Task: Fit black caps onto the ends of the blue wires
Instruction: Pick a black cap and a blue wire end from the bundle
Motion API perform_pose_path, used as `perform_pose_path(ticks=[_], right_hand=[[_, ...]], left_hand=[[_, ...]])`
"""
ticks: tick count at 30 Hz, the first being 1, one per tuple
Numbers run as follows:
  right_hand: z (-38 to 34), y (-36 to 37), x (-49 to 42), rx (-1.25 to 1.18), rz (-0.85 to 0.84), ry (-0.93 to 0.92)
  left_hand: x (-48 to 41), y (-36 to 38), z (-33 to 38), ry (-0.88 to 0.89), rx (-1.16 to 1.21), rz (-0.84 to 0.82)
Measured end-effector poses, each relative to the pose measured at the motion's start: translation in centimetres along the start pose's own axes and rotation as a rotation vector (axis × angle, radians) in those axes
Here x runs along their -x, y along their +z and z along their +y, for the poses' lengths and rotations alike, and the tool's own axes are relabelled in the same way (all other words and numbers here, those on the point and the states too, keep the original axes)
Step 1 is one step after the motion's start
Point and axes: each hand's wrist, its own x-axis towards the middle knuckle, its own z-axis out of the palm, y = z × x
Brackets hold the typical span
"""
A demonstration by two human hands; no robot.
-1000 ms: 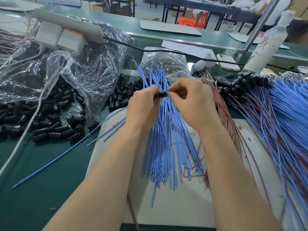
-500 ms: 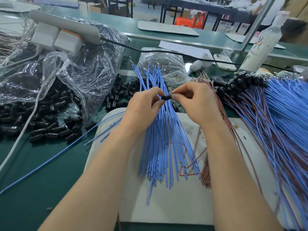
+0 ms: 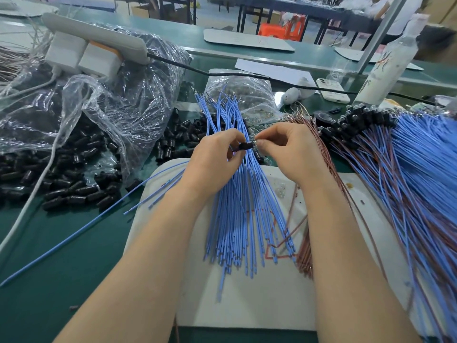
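Green worktop (image 3: 49, 280) fills the view, with a white board (image 3: 247, 305) laid on it under both forearms. On the board lies a fan of blue wires (image 3: 237, 219), running lengthwise away from me. Their far ends are spread toward a clear bag (image 3: 111, 107) and the loose caps (image 3: 74, 191) spilled from it on the left. Off to the right sits a heap of capped wires (image 3: 420, 169), well apart from the hands.

Both hands meet just above the middle of the fan. My left hand (image 3: 212, 164) has a narrow grip, thumb and forefinger pinched round one black cap (image 3: 246, 145). The cap lies crosswise, its long axis running left to right, square to the wires beneath it. My right hand (image 3: 291, 149) also has a tight pinch grip, closed on a small clear tip (image 3: 254, 144) that touches the cap's right end. I take that tip for the end of the wire being fitted, but it is too small to be sure. I cannot tell which wire it belongs to.

The next move turns on that shared line, I judge. The cap's open end faces right and the tip sits straight in front of it. So the push should run along the cap's axis, right hand pressing left while the left holds firm. Any tilt between the two could jam the tip at the rim.
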Motion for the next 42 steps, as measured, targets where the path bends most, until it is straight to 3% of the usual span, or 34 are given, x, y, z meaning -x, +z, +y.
perform_pose_path(ticks=[5,8,11,17,22,26,28,32,35,42], right_hand=[[0.1,-0.5,-0.1,-0.090,0.043,0.007],[1.2,-1.2,-0.3,0.072,0.116,0.083],[2.1,-1.1,-0.3,0.231,0.035,0.174],[1.3,-2.4,0.0,0.274,-0.010,0.217],[0.3,-3.5,1.0,0.429,-0.409,0.408],[-0.5,-2.9,1.1,0.526,-0.517,0.367],[-0.5,-2.7,1.1,0.430,-0.463,0.309],[-0.8,-1.5,0.9,0.065,-0.106,0.083],[-1.6,-0.2,0.8,-0.134,-0.007,0.003],[-1.6,1.3,0.7,-0.033,0.117,-0.019]], left_hand=[[0.0,0.1,-0.1,-0.037,0.030,0.026],[0.0,0.1,-0.3,-0.080,0.073,0.062],[-0.1,0.1,-0.4,-0.080,0.124,0.087],[-0.2,0.1,-0.6,-0.090,0.200,0.146],[-0.3,0.2,-0.7,-0.085,0.216,0.152],[-0.3,0.2,-0.6,-0.078,0.217,0.144],[-0.3,0.2,-0.6,-0.078,0.226,0.134],[-0.2,0.3,-0.4,-0.071,0.250,0.112],[-0.2,0.3,-0.4,-0.072,0.252,0.092],[-0.1,0.4,-0.5,-0.086,0.257,0.085]])
